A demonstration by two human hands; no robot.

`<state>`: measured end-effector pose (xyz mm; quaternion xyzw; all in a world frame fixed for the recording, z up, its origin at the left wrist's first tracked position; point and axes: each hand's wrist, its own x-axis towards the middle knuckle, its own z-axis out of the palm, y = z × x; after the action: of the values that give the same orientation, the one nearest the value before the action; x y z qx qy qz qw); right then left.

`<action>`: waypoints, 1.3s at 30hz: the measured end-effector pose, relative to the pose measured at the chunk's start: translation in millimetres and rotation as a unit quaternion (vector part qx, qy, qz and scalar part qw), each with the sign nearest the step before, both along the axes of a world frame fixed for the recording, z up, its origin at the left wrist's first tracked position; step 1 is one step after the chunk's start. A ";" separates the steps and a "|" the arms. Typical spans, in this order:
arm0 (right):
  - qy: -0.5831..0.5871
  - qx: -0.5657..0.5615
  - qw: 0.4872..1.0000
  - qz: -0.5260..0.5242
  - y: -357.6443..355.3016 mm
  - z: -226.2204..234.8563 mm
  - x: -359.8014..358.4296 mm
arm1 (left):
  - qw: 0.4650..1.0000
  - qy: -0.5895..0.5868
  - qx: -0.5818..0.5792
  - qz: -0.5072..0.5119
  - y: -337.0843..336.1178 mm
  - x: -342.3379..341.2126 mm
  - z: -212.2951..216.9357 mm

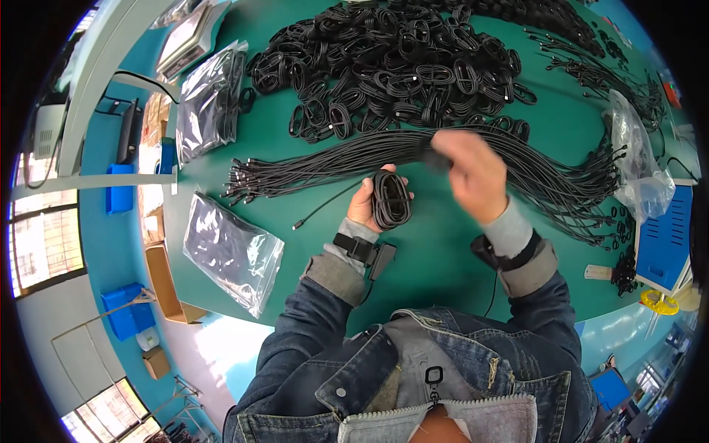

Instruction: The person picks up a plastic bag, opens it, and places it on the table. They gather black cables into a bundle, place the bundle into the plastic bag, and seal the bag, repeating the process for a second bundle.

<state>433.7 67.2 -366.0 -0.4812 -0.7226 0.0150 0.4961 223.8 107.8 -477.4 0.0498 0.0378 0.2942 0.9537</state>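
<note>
My left hand [363, 207] is closed around several coiled black cables [391, 199], held upright together above the table. A loose cable end [299, 224] with a small plug sticks out from that hand to the left. Raised to the right of the coils, my right hand [473, 173] is smeared by motion, its fingers bent in. A dark blurred thing [437, 157] shows at its fingertips, too smeared to name. Behind both hands lies a long bundle of straight black cables [317, 162], with plugs at both ends.
A large heap of coiled black cables [399, 66] covers the back of the green table [436, 258]. Clear bags [233, 247] lie at left, one stack filled with dark things [210, 103]. At right are a crumpled clear bag [639, 166], small black rings [620, 221] and a blue box [665, 232].
</note>
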 end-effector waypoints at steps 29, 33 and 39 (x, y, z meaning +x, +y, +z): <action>0.053 -0.277 0.951 -0.125 -123.9 -115.1 -279.1 | 0.512 0.716 0.414 0.232 -94.0 -179.7 -21.9; -0.024 -0.285 0.946 -0.153 -123.3 -118.5 -289.3 | 0.784 0.558 0.173 0.209 -92.0 -180.4 6.4; -0.031 -0.324 0.941 -0.095 -118.3 -114.5 -278.9 | 0.856 0.468 0.111 0.188 -98.3 -190.8 -2.4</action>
<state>154.8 -51.1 -480.5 -0.6826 -0.6444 0.1864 0.2899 33.0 9.5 -479.8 0.2787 0.4555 0.4120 0.7383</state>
